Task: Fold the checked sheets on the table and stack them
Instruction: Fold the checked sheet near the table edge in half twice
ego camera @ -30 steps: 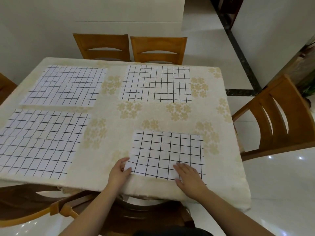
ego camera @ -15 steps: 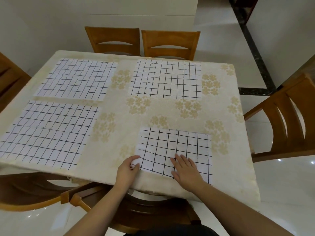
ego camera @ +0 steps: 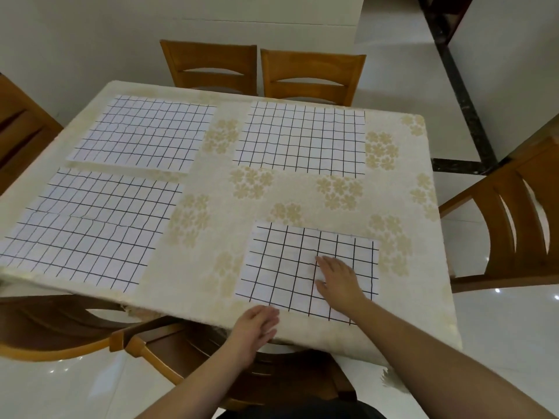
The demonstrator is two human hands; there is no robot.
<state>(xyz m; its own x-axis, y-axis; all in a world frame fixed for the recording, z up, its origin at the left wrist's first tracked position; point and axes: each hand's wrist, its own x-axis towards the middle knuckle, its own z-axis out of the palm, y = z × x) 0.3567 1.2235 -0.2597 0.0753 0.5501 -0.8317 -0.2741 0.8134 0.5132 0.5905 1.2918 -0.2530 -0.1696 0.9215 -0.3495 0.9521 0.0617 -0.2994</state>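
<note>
— Fingers [ego camera: 325, 263] of the right hand [ego camera: 338, 281]?
— Straight, pressing flat on the near folded sheet [ego camera: 284, 267], its long axis left-right.
— Left hand [ego camera: 257, 325]?
— Relaxed, holding nothing, just off that sheet's near-left corner at the worktop [ego camera: 211, 237] edge.

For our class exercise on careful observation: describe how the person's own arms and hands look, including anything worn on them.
Both forearms are bare as far as the frame shows: no sleeves in view. The left hand and right hand wear no gloves, and no watch, bracelet or ring is visible on either wrist or on the fingers that show. A dark garment shows at the bottom edge, between the arms.
</note>
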